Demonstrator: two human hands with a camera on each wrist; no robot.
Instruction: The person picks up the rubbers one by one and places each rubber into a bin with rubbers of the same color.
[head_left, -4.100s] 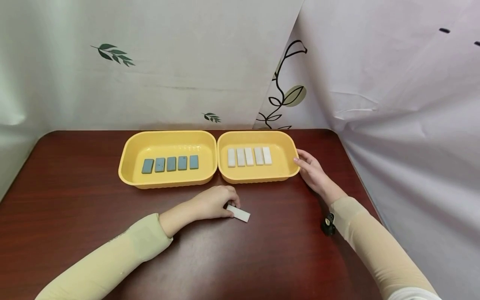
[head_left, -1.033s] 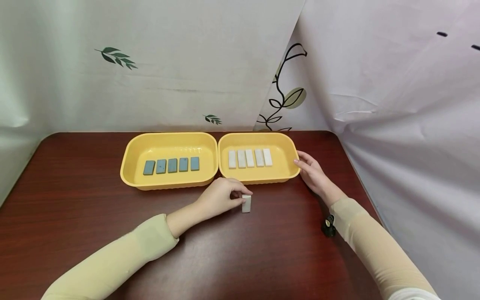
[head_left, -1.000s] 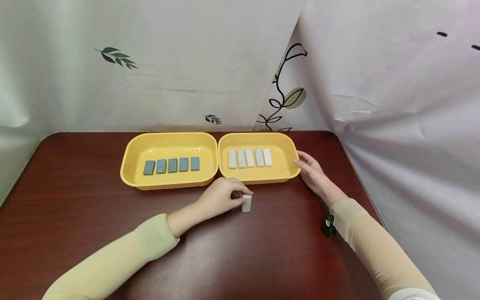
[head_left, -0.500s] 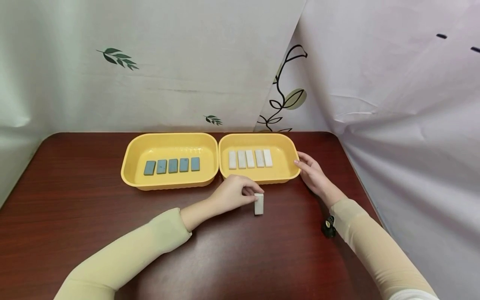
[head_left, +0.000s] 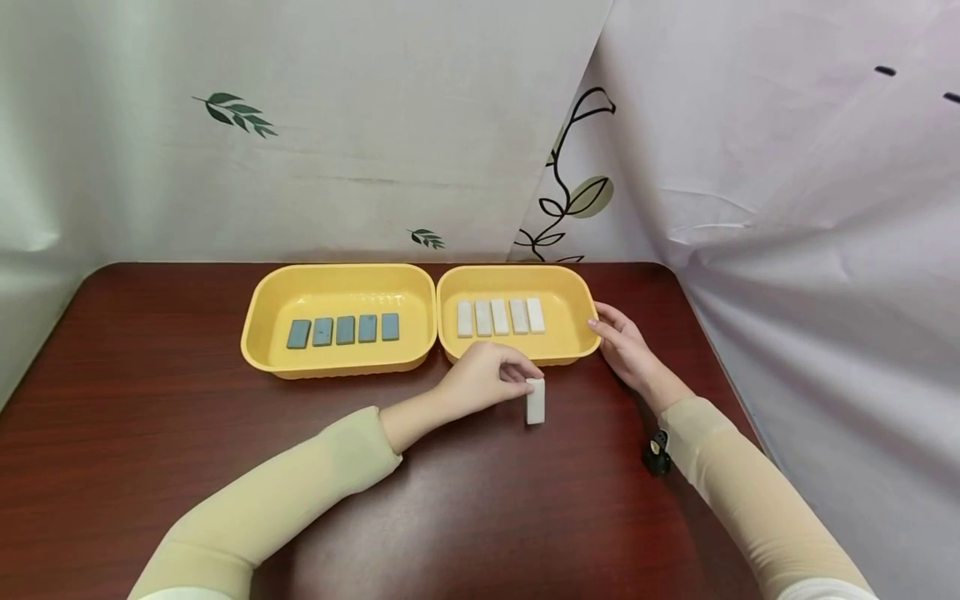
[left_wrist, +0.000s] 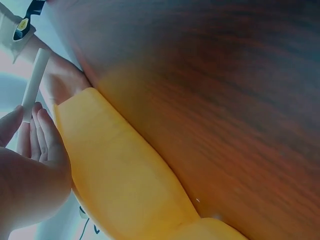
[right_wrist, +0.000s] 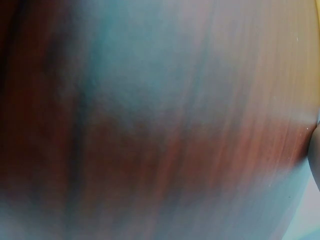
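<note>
In the head view my left hand (head_left: 480, 379) pinches one end of a white rectangular block (head_left: 536, 402), which hangs upright in front of the right yellow tray (head_left: 525, 360). The left wrist view shows the same block (left_wrist: 36, 85) between thumb and fingertips, sticking out past them. My right hand (head_left: 630, 354) holds the right end of that tray, thumb over the rim, its other fingers partly hidden outside the wall. Inside lie several white blocks (head_left: 499, 317) in a row. The right wrist view shows mostly blurred table.
A second yellow tray (head_left: 337, 367) stands against the first one's left side, with several blue-grey blocks (head_left: 345, 330) in a row. Both trays sit near the back edge of the dark red wooden table (head_left: 450, 517). White patterned sheets (head_left: 337, 167) hang behind and to the right.
My left hand has gripped the white block by one end, turned it from lying slanted to upright, and carried it to the right. The right hand has stayed at the tray's end.
</note>
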